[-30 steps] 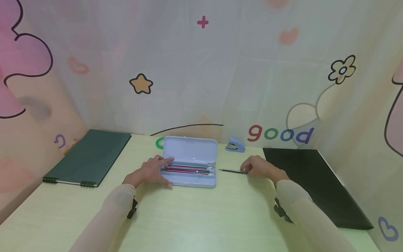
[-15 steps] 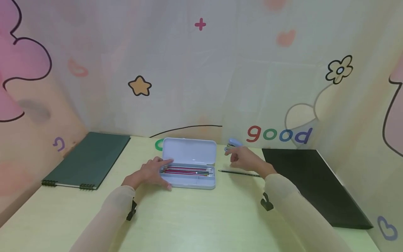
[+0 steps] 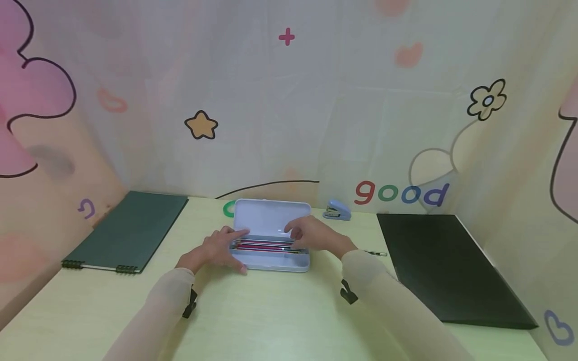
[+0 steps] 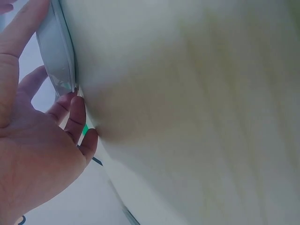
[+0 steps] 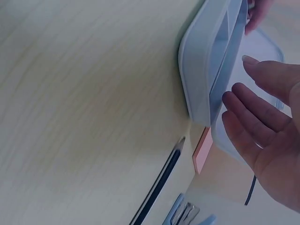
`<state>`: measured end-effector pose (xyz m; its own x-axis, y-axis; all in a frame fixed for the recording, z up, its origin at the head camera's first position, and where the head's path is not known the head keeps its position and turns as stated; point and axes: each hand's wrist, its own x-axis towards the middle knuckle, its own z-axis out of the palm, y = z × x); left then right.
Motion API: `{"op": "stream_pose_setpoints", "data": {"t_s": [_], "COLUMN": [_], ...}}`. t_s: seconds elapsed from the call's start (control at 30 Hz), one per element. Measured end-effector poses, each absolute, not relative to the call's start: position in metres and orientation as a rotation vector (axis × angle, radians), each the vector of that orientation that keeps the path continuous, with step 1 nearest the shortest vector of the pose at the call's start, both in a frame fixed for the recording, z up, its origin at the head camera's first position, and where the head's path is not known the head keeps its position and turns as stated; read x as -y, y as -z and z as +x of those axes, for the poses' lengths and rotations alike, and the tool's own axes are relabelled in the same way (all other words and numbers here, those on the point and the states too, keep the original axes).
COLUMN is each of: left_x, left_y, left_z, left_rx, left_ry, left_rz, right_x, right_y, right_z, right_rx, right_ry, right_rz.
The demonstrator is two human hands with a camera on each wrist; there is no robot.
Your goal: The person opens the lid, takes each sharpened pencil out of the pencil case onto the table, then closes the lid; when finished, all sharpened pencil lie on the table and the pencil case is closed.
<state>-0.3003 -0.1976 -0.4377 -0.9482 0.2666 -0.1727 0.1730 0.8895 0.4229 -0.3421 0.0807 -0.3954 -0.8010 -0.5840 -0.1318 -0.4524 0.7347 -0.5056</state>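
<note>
A pale blue pencil case (image 3: 268, 265) stands with its lid (image 3: 259, 215) raised and several colored pencils (image 3: 264, 245) lying in its rear compartment. My left hand (image 3: 220, 245) holds the case's left end, thumb at the front edge and index finger near the hinge; the left wrist view shows the hand (image 4: 42, 126) around that end. Over the right end hovers my right hand (image 3: 313, 234). In the right wrist view this hand (image 5: 267, 122) has thumb and fingers apart, nothing between them. A dark striped pencil (image 5: 159, 183) lies on the table, mostly behind my right forearm in the head view.
A blue stapler (image 3: 336, 210) stands behind to the right. A green ring (image 3: 229, 208) peeks out behind the case's left side. A dark green spiral-bound pad (image 3: 131, 230) lies at left, a large black board (image 3: 451, 271) at right. A patterned cloth (image 3: 271, 100) hangs behind.
My right hand has let go of the dark pencil, leaving it on the table, and moved left past the stapler to above the case's right end. The left hand stays in place.
</note>
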Motion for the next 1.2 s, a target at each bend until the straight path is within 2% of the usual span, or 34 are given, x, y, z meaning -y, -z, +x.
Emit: {"op": "stream_pose_setpoints", "data": {"t_s": [0.37,0.8,1.2], "left_x": [0.196,0.197,0.194], "left_y": [0.437,0.437,0.434], "left_z": [-0.299,-0.302,-0.301], "left_rx": [-2.824,-2.827,-2.811], "left_ry": [-0.62,-0.585,-0.598], "left_rz": [0.344,0.333,0.313], "right_x": [-0.063,-0.038,-0.029], "right_y": [0.405,0.404,0.412], "right_z": [-0.334,-0.32,-0.318], "right_rx": [-2.689,-2.788,-2.864], "right_ry": [0.534,0.233,0.147], "right_rz": [-1.018,-0.981,-1.015]}}
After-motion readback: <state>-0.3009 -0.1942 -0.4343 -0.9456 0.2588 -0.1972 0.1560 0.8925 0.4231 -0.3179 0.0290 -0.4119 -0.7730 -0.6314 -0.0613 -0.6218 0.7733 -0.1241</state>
